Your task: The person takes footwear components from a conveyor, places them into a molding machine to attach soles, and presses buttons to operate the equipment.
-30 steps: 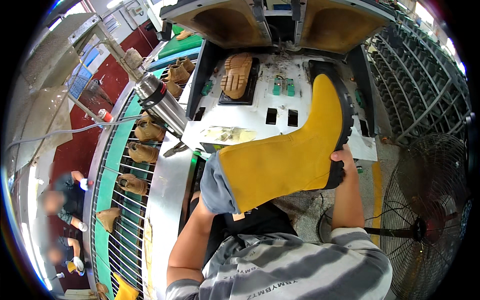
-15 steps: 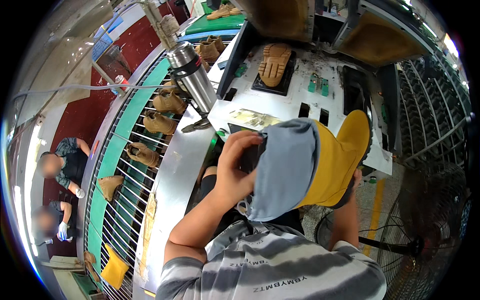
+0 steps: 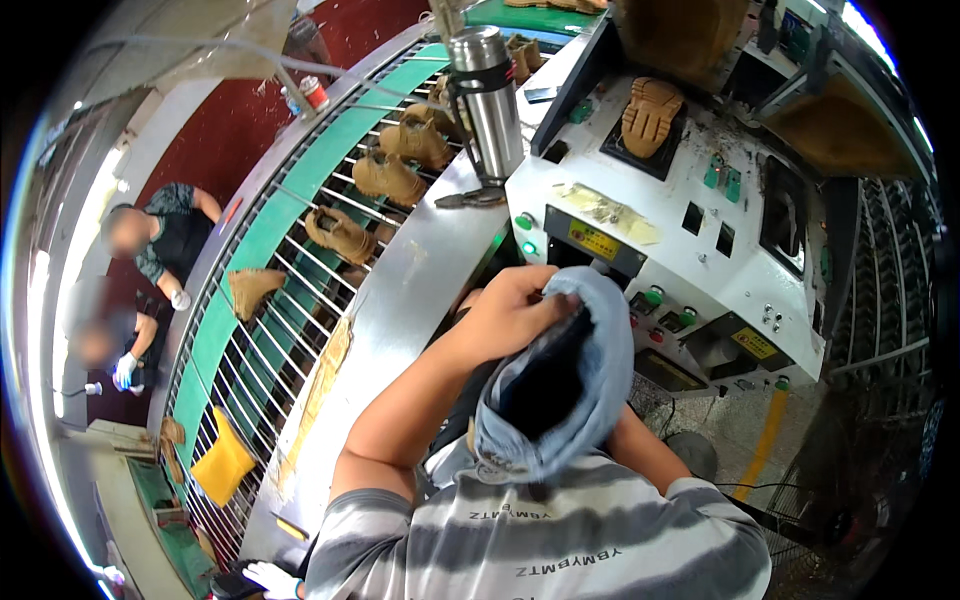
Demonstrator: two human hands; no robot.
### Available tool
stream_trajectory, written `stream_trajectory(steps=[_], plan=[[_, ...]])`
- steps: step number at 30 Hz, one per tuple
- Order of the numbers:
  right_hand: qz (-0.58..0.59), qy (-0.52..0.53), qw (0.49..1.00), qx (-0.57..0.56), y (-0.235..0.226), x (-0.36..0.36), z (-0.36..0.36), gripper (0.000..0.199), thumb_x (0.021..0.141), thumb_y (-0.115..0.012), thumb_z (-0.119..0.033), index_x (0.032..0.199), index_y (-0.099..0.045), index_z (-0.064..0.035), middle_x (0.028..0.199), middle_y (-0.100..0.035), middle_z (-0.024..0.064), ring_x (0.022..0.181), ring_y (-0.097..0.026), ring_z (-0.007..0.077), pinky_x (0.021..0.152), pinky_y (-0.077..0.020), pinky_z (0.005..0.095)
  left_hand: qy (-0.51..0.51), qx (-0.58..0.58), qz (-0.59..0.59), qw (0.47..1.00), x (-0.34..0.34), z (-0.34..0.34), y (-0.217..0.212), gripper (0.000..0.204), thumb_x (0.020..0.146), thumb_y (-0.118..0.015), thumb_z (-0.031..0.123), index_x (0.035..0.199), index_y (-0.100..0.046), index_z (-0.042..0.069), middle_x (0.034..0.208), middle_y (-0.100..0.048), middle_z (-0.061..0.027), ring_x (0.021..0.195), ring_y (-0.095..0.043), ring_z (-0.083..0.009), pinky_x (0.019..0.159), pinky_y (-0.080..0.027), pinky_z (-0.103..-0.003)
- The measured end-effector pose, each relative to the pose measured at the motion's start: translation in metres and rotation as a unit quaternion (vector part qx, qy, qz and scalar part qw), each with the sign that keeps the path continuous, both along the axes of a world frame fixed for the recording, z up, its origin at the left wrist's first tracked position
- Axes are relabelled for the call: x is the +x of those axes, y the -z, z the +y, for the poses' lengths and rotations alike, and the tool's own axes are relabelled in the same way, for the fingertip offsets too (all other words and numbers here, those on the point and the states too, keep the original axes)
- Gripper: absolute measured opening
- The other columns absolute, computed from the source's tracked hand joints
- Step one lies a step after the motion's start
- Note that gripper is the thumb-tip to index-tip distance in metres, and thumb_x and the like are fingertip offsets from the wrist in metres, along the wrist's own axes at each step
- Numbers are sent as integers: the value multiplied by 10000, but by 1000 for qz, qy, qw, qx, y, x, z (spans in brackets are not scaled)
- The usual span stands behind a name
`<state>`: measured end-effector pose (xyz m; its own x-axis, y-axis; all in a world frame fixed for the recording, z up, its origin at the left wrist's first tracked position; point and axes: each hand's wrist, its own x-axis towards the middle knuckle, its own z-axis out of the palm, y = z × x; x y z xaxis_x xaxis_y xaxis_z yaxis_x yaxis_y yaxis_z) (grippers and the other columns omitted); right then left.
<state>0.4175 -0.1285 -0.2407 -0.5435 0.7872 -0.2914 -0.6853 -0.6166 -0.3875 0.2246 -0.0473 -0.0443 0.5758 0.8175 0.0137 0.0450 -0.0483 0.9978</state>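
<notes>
Head view: left hand (image 3: 510, 315) grips the grey boot lining's (image 3: 550, 390) rim, opening facing the person. Right hand is hidden behind it; its grip can't be told.

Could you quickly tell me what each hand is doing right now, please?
Left hand: closed on the rim of the grey-lined boot.
Right hand: hidden behind the boot; its state cannot be told.
</notes>
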Motion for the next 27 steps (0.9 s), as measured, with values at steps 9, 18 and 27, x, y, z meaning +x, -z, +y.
stream_trajectory(steps=[9,18,27], plan=[[-194,-142,959,-152,47,6,-13,517,999,-444,-424,1357,-499,-56,1369,-537,96,1244,-515,243,1073,-384,393,-85,-221,-337,911,-12,14,98,251,936,-464,180,982,-614,-17,898,-671,-117,802,-648,-190,754,-525,-312],[-436,123,859,240,-71,46,-4,498,906,-631,-283,1298,-525,4,1167,-622,123,1079,-582,184,923,-452,299,1,-317,-357,879,59,15,85,171,880,-490,48,899,-644,-25,859,-670,-72,755,-630,-144,732,-513,-265],[-658,71,673,330,-182,35,31,428,784,-695,-127,1183,-572,-31,813,-625,55,702,-582,121,638,-480,265,47,-360,-257,896,55,31,72,142,889,-552,82,944,-651,-4,878,-677,-73,717,-650,-143,692,-539,-270]])
